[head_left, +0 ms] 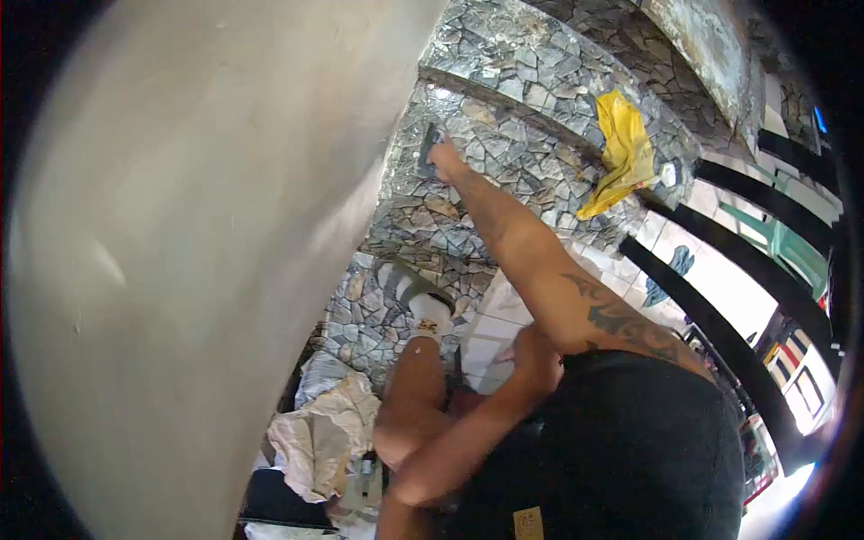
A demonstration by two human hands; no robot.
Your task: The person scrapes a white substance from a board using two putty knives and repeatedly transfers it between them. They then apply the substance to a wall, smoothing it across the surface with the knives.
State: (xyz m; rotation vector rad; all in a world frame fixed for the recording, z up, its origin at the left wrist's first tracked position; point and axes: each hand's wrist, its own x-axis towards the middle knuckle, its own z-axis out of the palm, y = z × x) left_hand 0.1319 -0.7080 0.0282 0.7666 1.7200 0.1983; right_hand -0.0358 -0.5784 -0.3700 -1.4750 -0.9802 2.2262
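Note:
My right hand (444,162), at the end of the outstretched tattooed arm, is closed on a dark grey flat hand tool (427,151). Its exact kind is too small to make out. The tool is against a step faced with a broken-stone pattern (504,148), close beside the smooth pale wall (198,225). That surface shines as if wet near the tool. My left hand (533,353) is drawn in by my right upper arm, with the elbow bent. Its fingers are mostly hidden and blurred.
A crumpled yellow plastic bag (621,153) lies across the steps. My foot wears a striped slide (412,286). Crumpled paper sacking (328,427) lies by the wall. Black railing bars (711,310) run along the right, with a green chair (783,238) and a dark cloth (670,274) beyond.

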